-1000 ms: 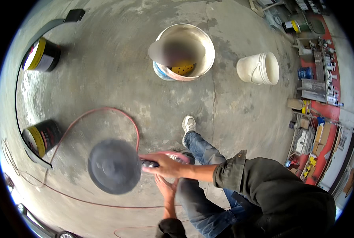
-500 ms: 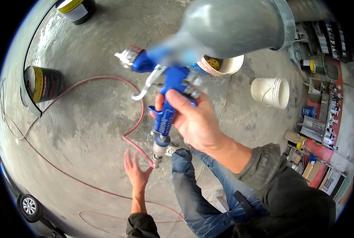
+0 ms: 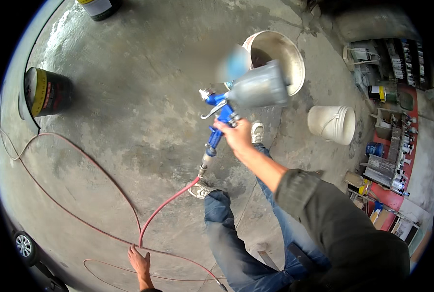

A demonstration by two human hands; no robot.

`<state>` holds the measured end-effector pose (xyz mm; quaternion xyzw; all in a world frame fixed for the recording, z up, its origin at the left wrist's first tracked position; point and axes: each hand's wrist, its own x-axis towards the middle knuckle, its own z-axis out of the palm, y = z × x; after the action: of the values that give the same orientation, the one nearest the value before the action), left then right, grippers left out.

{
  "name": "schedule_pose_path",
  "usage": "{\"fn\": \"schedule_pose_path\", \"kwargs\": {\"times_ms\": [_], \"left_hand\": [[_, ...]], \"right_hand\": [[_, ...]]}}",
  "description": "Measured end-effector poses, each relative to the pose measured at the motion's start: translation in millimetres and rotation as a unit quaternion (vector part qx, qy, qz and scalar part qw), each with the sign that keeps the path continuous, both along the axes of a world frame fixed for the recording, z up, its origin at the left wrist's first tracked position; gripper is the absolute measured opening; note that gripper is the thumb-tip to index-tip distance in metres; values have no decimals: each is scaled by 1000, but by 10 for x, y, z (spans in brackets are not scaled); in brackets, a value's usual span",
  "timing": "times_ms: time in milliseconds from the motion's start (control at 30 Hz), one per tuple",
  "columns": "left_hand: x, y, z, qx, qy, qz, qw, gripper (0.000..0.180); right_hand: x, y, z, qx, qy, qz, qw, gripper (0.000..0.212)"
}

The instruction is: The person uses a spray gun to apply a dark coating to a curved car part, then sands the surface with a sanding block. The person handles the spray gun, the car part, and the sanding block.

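Held blue spray gun (image 3: 224,114) in right hand (image 3: 237,137), with fingers wrapped round handle (image 3: 215,139), up above concrete floor (image 3: 153,97). Had gray cup (image 3: 260,87) on top, overlapping large pale tub (image 3: 293,58) in view. Had red hose (image 3: 169,199) coupled below handle, trailing back toward left hand (image 3: 140,264). Put left fingertips by hose; couldn't tell whether closed on it or just touching.

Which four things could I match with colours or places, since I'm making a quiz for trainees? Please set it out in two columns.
1. Gun
2. Hose
3. Wheel
4. Right hand

A. Far lower left
B. Around the gun's handle
C. Blue, with a grey cup
D. Reddish, joined to the gun's lower end

Pairs: 1-C, 2-D, 3-A, 4-B
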<state>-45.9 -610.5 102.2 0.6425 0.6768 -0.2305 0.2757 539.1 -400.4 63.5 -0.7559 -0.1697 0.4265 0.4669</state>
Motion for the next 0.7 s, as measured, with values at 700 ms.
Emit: {"fn": "schedule_pose_path", "kwargs": {"times_ms": [700], "left_hand": [[3104,-1462,729,-224,-125,551,794,61]], "right_hand": [[786,51,-2820,-360,-120,152,913,47]]}}
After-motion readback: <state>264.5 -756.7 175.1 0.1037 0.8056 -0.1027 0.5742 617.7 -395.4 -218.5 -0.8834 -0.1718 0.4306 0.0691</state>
